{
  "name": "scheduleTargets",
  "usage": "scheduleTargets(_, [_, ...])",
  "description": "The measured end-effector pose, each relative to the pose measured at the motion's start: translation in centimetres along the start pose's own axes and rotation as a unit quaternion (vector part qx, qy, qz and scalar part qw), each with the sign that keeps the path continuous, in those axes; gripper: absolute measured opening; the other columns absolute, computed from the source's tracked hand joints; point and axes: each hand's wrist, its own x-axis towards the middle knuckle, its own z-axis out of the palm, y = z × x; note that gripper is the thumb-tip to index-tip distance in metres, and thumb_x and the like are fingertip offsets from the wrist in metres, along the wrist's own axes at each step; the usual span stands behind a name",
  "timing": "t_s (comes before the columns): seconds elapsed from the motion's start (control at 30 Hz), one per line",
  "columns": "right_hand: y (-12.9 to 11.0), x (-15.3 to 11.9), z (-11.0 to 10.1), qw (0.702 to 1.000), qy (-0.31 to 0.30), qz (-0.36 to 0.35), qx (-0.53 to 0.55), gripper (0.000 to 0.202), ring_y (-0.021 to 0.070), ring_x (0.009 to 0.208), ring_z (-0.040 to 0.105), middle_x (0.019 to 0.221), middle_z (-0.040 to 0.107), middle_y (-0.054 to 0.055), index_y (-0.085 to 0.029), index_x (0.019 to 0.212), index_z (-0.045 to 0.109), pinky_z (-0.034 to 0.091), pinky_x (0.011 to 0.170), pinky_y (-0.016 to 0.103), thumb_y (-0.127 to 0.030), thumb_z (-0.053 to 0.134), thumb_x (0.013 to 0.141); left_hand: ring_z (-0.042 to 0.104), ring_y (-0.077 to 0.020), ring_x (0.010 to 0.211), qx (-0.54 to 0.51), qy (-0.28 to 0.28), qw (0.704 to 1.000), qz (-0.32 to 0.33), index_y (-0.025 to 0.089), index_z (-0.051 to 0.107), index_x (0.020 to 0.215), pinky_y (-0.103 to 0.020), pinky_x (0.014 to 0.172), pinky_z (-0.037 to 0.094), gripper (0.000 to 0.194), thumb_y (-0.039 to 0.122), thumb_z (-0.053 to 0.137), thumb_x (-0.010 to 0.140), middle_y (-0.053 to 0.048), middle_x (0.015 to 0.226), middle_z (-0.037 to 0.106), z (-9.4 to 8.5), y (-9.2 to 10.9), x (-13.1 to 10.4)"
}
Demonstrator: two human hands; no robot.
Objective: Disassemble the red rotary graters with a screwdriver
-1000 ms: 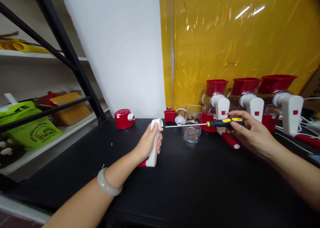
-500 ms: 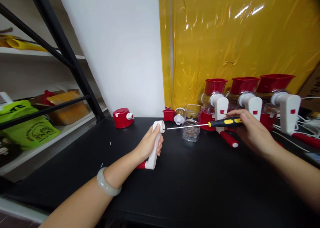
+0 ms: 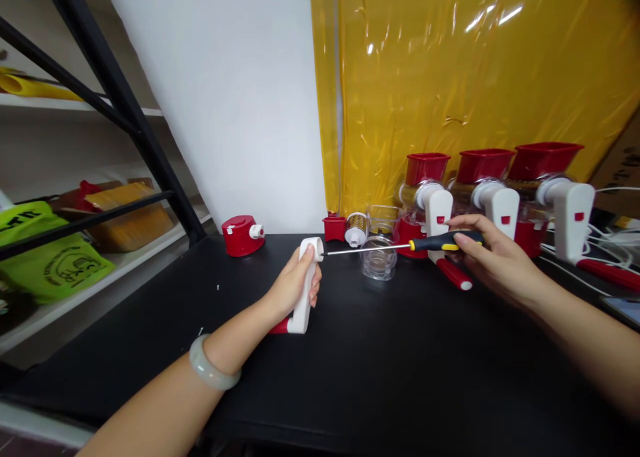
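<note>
My left hand (image 3: 295,280) is wrapped round a white crank handle (image 3: 302,310) with a red grip (image 3: 279,327), its round socket end upward. In my right hand (image 3: 493,257) is a black and yellow screwdriver (image 3: 435,242), held level and pointing left. Its tip is at the opening of the white socket; whether it touches inside is too small to tell. Behind the screwdriver shaft stands a clear plastic part (image 3: 379,263). A white drum with a metal grater (image 3: 356,229) and a small red part (image 3: 334,228) are beside it.
A red round base (image 3: 243,235) sits at the back left of the black table (image 3: 380,377). Several red and white rotary graters, one here (image 3: 439,207), line the back right, near white cables (image 3: 610,251). A shelf (image 3: 135,257) with bags is at the left.
The whole view has shifted slightly. The screwdriver handle has turned a little in my right hand, and its fingers have moved on it. My left hand keeps its hold on the crank handle.
</note>
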Motion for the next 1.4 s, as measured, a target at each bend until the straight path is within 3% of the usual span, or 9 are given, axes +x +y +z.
scheduleTargets(0.17, [-0.4,-0.1,-0.1,0.994,-0.052,0.028,0.096,0.037,0.01,0.072,0.062,0.084,0.061,-0.003,-0.029,0.103,0.065,0.054,0.066,0.018,-0.036,0.083,0.072,0.037,-0.0074,0.036,-0.014,-0.003,1.0,-0.009,0.023,0.04,0.09,-0.02,0.033,0.039,0.047,0.067,0.056,0.084,0.009,0.055,0.046,0.1,0.0,0.1])
scheduleTargets(0.33, [-0.8,-0.3,0.0,0.992,-0.066,0.062,0.093,0.043,0.0162,0.063,0.062,0.082,0.063,0.0,-0.031,0.105,0.064,0.052,0.047,0.025,-0.034,0.084,0.067,0.038,-0.0081,0.036,-0.019,0.004,1.0,-0.017,0.022,0.042,0.09,-0.02,0.033,0.039,0.051,0.071,0.056,0.082,0.009,0.054,0.046,-0.1,0.2,0.2])
scheduleTargets(0.43, [-0.5,-0.2,0.0,0.991,-0.078,0.062,0.085,0.044,0.0163,0.063,0.062,0.082,0.064,0.0,-0.032,0.105,0.063,0.05,0.048,0.025,-0.036,0.084,0.067,0.038,-0.0083,0.036,-0.018,0.004,1.0,-0.021,0.022,0.042,0.091,-0.021,0.034,0.039,0.052,0.072,0.055,0.081,0.008,0.053,0.046,-0.2,0.2,0.3])
scheduleTargets(0.6, [0.3,0.1,-0.5,0.996,-0.046,-0.017,-0.069,0.033,0.0173,0.081,0.063,0.093,0.067,0.001,-0.028,0.104,0.063,0.052,0.069,0.028,-0.054,0.065,0.084,0.038,-0.0076,0.036,-0.002,0.004,1.0,-0.017,0.023,0.04,0.091,-0.02,0.033,0.039,0.049,0.069,0.055,0.083,0.009,0.055,0.045,-0.1,-0.2,0.3])
scheduleTargets(0.7, [0.6,0.3,-0.7,0.985,-0.034,-0.037,-0.162,0.04,0.0155,0.062,0.057,0.072,0.063,0.0,-0.025,0.1,0.063,0.047,0.057,0.027,-0.061,0.048,0.092,0.039,-0.0075,0.037,0.02,-0.001,1.0,0.001,0.023,0.038,0.09,-0.02,0.034,0.04,0.048,0.068,0.055,0.083,0.01,0.056,0.046,-0.1,-0.4,0.2])
scheduleTargets(0.8, [0.8,0.5,-0.7,0.982,-0.051,-0.029,-0.182,0.038,0.0132,0.049,0.047,0.056,0.053,-0.004,-0.024,0.092,0.062,0.038,0.046,0.025,-0.061,0.051,0.091,0.04,-0.0075,0.038,0.03,-0.005,0.999,0.007,0.024,0.038,0.09,-0.02,0.033,0.041,0.049,0.069,0.055,0.083,0.01,0.058,0.046,-0.2,-0.4,0.1])
scheduleTargets(0.93, [1.1,0.7,-0.5,0.989,-0.026,-0.024,-0.141,0.038,0.0122,0.055,0.052,0.072,0.06,-0.003,-0.026,0.097,0.062,0.044,0.049,0.024,-0.061,0.062,0.083,0.04,-0.0074,0.038,0.032,-0.004,0.999,0.014,0.024,0.037,0.09,-0.02,0.034,0.041,0.048,0.068,0.054,0.084,0.01,0.057,0.046,-0.2,-0.3,0.1])
scheduleTargets(1.1, [1.6,0.9,-0.7,0.994,-0.013,-0.034,-0.101,0.038,0.0168,0.076,0.062,0.094,0.064,0.002,-0.028,0.102,0.064,0.055,0.066,0.03,-0.057,0.071,0.078,0.04,-0.0075,0.038,0.029,0.0,1.0,0.011,0.024,0.038,0.091,-0.02,0.034,0.041,0.048,0.069,0.053,0.084,0.01,0.057,0.047,-0.2,-0.2,0.2])
scheduleTargets(1.4, [0.7,0.5,-0.3,0.996,-0.036,0.014,0.077,0.04,0.0116,0.077,0.059,0.094,0.058,-0.002,-0.031,0.107,0.063,0.054,0.073,0.025,-0.038,0.082,0.073,0.039,-0.0074,0.038,0.015,-0.005,1.0,0.005,0.023,0.039,0.091,-0.02,0.034,0.041,0.047,0.068,0.053,0.085,0.01,0.056,0.046,0.0,-0.2,0.2])
